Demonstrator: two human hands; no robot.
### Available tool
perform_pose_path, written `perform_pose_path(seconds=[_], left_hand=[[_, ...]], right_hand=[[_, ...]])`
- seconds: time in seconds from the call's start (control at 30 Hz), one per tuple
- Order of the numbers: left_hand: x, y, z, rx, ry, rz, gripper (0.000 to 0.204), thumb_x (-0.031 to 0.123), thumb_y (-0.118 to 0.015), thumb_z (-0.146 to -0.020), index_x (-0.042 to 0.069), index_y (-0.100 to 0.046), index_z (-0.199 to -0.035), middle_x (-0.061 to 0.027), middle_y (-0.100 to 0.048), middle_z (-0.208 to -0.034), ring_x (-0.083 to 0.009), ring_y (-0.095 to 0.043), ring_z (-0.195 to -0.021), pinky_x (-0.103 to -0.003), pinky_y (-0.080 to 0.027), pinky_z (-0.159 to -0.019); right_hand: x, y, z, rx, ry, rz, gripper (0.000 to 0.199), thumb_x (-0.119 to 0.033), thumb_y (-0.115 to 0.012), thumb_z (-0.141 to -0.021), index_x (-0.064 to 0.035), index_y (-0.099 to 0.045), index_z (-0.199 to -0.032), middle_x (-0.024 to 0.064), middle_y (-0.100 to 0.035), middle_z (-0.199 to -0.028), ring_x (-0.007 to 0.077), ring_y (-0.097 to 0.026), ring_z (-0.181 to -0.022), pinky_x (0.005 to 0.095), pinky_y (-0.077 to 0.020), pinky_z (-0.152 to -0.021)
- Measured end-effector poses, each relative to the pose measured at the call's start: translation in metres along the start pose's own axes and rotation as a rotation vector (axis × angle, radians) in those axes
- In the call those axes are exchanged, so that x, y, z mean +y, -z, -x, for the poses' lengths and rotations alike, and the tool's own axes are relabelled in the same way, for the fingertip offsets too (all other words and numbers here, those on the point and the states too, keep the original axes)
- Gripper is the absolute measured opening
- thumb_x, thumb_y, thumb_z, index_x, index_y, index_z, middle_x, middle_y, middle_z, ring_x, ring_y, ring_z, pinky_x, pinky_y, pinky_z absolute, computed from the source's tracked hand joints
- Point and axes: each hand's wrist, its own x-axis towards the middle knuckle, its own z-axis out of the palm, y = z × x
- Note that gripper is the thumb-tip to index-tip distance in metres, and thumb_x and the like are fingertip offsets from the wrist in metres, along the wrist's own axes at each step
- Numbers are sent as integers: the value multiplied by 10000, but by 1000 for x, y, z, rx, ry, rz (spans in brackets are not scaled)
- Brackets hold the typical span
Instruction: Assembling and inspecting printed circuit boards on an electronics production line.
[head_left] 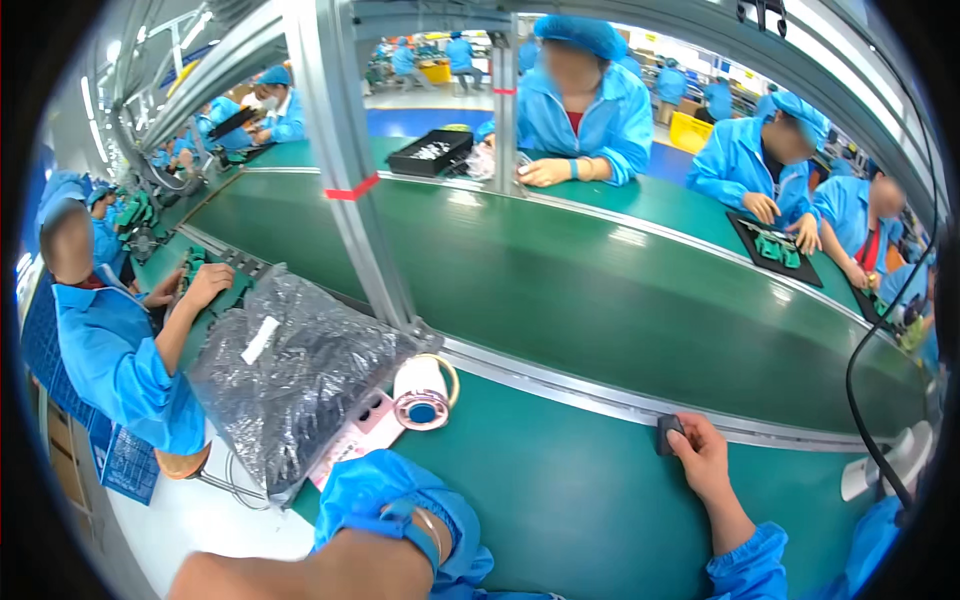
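My right hand [703, 458] reaches forward onto the green bench [560, 500], its fingers closed on a small dark block [668, 433] right by the metal rail of the conveyor. Its blue sleeve comes in from the lower right. Of my left arm I see only a bare forearm [320, 568], a blue wrist strap [418, 530] and a bunched blue sleeve [385, 492] at the bottom edge. The left hand itself is out of view.
A white reel [422, 392] and a pink card [362, 424] lie beside a clear bag of dark parts [290, 370]. The green conveyor belt [600, 290] runs across. A metal post [350, 170] stands ahead. Workers in blue coats sit around, with black trays [430, 152]. A black cable [858, 400] hangs at the right.
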Motion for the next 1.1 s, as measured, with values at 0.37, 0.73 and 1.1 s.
perform_pose_path(seconds=[0.37,0.73,1.1], left_hand=[[-7,-1,16,-24,201,-121,373,247,-499,-951,39,-563,-647,-52,-497,-579,-161,-487,-447,-300,-327,-378],[-29,37,21,165,404,409,404,225,-529,-954,91,-471,-577,-8,-469,-558,-139,-439,-412,-301,-312,-350],[-29,29,17,229,506,372,386,268,-538,-961,93,-484,-622,-25,-485,-608,-159,-461,-448,-303,-339,-382]], right_hand=[[-14,9,7,-9,-62,56,238,-59,-630,-879,9,-588,-1104,-6,-604,-808,56,-536,-699,201,-439,-635],[-20,3,-3,-13,-42,86,273,-133,-667,-885,-16,-602,-1123,-23,-632,-830,26,-505,-681,194,-427,-620],[-19,1,2,-28,-29,70,289,-142,-656,-897,-15,-585,-1148,-2,-639,-803,40,-541,-684,209,-450,-630]])
